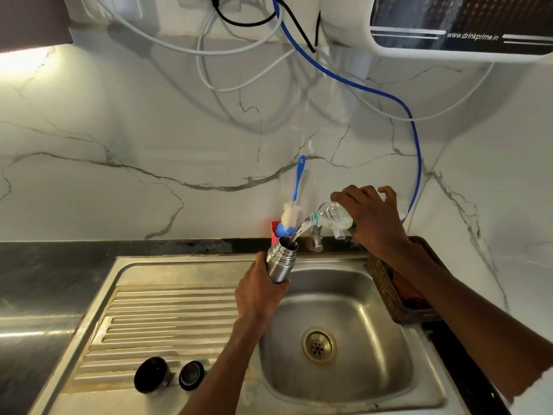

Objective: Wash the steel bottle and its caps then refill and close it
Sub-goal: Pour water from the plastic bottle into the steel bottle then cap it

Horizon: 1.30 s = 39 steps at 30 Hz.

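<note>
- refilling: the right hand [371,223], its grip clamped on a plastic bottle [332,218], is pouring water into the steel bottle [279,259].
- the left hand [258,295] is gripping the steel bottle, tilted, over the sink [338,381].
- next, likely fetching the two caps [152,374] lying on the drainboard [167,322] and screwing them on.

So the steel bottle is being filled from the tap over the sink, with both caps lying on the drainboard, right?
Not quite. The head view shows the water coming from a clear plastic bottle tilted in the right hand, not the tap. The left hand holds the steel bottle over the sink; both caps lie on the drainboard.
</note>
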### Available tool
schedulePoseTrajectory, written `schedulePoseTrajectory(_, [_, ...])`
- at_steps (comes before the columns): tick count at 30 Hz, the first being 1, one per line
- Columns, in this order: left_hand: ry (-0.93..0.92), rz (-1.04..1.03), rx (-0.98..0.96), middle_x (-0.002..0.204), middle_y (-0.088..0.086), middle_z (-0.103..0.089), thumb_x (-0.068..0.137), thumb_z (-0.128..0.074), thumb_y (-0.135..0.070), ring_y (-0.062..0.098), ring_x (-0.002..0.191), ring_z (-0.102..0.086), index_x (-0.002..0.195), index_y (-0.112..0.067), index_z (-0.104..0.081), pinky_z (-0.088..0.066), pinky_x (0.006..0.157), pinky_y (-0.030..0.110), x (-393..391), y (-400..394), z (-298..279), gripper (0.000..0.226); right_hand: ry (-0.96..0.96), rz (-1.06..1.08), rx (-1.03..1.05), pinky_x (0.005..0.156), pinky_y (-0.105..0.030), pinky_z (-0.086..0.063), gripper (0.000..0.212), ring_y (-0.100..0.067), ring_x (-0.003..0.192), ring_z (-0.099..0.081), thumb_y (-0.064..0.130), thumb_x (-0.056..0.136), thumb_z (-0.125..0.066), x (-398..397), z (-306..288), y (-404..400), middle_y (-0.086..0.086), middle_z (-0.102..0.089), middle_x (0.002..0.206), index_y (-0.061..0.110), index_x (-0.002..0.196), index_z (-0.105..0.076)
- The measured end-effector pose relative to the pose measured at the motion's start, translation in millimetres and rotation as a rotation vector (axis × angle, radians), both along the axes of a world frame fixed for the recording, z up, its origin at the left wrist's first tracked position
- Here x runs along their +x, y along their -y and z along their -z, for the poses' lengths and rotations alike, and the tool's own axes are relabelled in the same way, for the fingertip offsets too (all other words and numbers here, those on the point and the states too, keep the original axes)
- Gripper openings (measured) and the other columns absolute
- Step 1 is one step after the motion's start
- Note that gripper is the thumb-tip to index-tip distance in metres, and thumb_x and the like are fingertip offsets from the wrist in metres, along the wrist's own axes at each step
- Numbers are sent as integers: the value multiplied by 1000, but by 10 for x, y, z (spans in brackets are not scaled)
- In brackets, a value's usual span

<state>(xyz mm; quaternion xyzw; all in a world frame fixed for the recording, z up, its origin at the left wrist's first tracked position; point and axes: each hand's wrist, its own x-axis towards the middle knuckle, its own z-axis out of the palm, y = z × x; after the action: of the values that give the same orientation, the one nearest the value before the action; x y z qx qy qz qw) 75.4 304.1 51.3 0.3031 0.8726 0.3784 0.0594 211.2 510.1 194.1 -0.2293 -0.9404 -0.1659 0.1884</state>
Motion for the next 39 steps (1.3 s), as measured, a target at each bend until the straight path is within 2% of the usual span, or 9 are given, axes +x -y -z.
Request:
schedulePoseTrajectory(13, [26,-6,8,117,-7,-72,74,-92,-39,7,88,-59,126,-34,-52,-51,76,27,3,19,17,66,-21,-11,22,100,-59,-39,86,-29,113,-62,20,56,-99,-23,0,-1,-1,-64,124,28,129,-55])
schedulePoseTrajectory(20, [23,-10,8,117,-7,-72,73,-93,-40,7,88,-59,126,-34,-52,-55,79,29,10,0,43,67,-6,22,23,105,-63,-35,85,-30,116,-60,17,58,-97,-14,-24,-8,0,-63,126,29,131,-55])
schedulePoseTrajectory(39, [21,-21,-19,114,-9,-72,74,-90,-42,8,86,-60,125,-36,-50,-56,77,31,35,-6,41,65,5,19,21,107,-65,-33,90,-30,120,-58,15,57,-97,-17,-44,2,-1,-61,129,30,134,-53])
